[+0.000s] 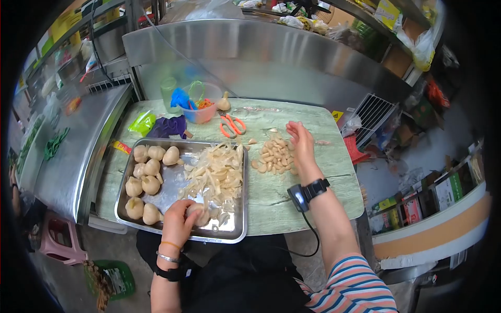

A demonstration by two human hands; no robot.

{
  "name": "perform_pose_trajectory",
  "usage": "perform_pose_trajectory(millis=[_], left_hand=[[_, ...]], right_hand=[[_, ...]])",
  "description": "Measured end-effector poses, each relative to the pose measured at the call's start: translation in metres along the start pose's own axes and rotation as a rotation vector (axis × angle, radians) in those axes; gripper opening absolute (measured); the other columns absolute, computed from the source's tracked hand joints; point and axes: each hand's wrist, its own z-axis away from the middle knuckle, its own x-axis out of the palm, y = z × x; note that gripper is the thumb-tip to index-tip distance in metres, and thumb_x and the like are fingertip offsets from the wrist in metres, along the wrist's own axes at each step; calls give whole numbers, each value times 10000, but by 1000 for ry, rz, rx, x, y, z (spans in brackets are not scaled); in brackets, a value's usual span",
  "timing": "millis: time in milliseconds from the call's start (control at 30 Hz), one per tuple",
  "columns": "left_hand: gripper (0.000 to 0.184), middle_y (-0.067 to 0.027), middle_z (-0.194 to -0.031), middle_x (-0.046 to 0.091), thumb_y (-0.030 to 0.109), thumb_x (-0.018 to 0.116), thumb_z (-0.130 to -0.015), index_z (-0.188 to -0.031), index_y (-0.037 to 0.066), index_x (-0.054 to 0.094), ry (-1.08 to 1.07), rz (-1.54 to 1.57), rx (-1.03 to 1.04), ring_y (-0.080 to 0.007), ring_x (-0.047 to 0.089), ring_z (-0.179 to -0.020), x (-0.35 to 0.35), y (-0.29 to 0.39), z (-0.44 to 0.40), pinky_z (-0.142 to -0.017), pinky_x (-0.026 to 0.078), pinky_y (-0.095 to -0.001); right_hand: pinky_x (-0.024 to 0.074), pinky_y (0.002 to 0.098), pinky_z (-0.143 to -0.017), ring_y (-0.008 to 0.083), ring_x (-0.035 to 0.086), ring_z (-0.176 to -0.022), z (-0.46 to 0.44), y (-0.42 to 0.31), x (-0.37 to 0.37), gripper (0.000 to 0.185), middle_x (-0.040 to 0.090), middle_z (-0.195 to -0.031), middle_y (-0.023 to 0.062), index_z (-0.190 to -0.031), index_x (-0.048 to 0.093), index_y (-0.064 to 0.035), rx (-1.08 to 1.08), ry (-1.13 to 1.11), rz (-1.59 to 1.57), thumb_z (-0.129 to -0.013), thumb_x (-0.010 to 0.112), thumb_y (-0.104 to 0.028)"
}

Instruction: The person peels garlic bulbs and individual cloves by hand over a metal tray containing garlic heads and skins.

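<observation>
My left hand [180,220] is closed on a garlic bulb [200,214] at the near side of a metal tray [244,208]. Whole garlic bulbs [151,184] fill the tray's left part, and a heap of papery garlic skins [218,169] lies in its right part. To the right of the tray, peeled garlic cloves [275,156] form a pile on the green table [334,182]. Beside that pile my right hand [302,145] stands on edge with its fingers stretched out, holding nothing I can see.
Behind the tray are orange-handled scissors [232,127], a clear plastic tub [201,112], a garlic bulb [224,102], a purple cloth [168,127] and a green packet [142,123]. A steel panel [250,57] bounds the table's back. A black cable [316,237] hangs from my right wrist.
</observation>
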Motion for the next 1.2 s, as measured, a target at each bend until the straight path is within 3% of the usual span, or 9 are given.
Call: perform_pose_trajectory(millis=[133,367,467,633,733,833,900,1133,1200], left_hand=[[239,-80,-854,624,126,689,-812,-1002,10,601,206,385,-103,-153,598,-713,18,-20,-6,-622,485,-282],[234,-70,-928,613,36,661,-793,-1017,4,599,314,348,-25,-118,617,-778,9,8,-4,-704,527,-242],[247,-105,-909,614,47,678,-756,-994,14,623,354,255,39,-212,633,-779,4,12,-3,-674,532,-285],[165,-145,-843,595,40,637,-805,-966,11,616,370,-162,294,-318,604,-760,7,4,-3,-679,504,-357],[87,-160,-840,587,35,606,-829,-912,8,602,372,-111,227,-325,592,-742,4,2,-3,-655,491,-376],[86,-136,-815,588,72,567,-880,-886,-14,573,412,-155,161,-260,575,-657,6,-9,-3,-568,463,-320],[101,-151,-800,587,83,545,-896,-890,-15,569,346,-2,-9,-270,580,-648,2,-10,-3,-573,468,-344],[147,-86,-744,589,126,530,-918,-957,-9,573,78,832,-506,-155,561,-626,10,-26,-16,-565,463,-313],[140,-68,-757,582,111,545,-905,-985,0,574,42,568,-341,-146,558,-637,15,-38,-19,-577,458,-294]], right_hand=[[459,241,-694,75,560,-746,73,-9,46,397,608,-991,28,-1200,556,-60,-266,-651,416,-862,637,-252],[476,291,-646,167,589,-719,165,16,127,482,631,-889,108,-1173,547,-40,-315,-962,458,-735,702,-171],[482,375,-794,305,620,-923,173,35,134,453,632,-998,172,-1172,538,-54,-185,-959,551,-780,673,-236],[471,331,-634,258,588,-684,174,45,126,390,624,-789,144,-996,589,-5,-251,-864,607,-716,751,-222],[468,386,-815,341,609,-946,174,44,126,542,626,-1010,206,-1181,544,-13,-138,-959,693,-758,722,-301],[455,382,-861,337,591,-1011,179,44,126,572,609,-1082,215,-1241,521,-39,-196,-992,568,-768,723,-289],[490,279,-708,151,612,-836,180,34,128,516,622,-1003,103,-1205,546,-23,-277,-960,477,-749,754,-148],[462,249,-900,118,551,-1044,173,44,128,505,527,-1193,42,-1272,486,-62,-28,-1094,74,-808,685,-36],[446,258,-920,119,525,-1084,170,47,125,488,524,-1183,46,-1253,473,-56,-79,-1104,75,-812,677,-19]])
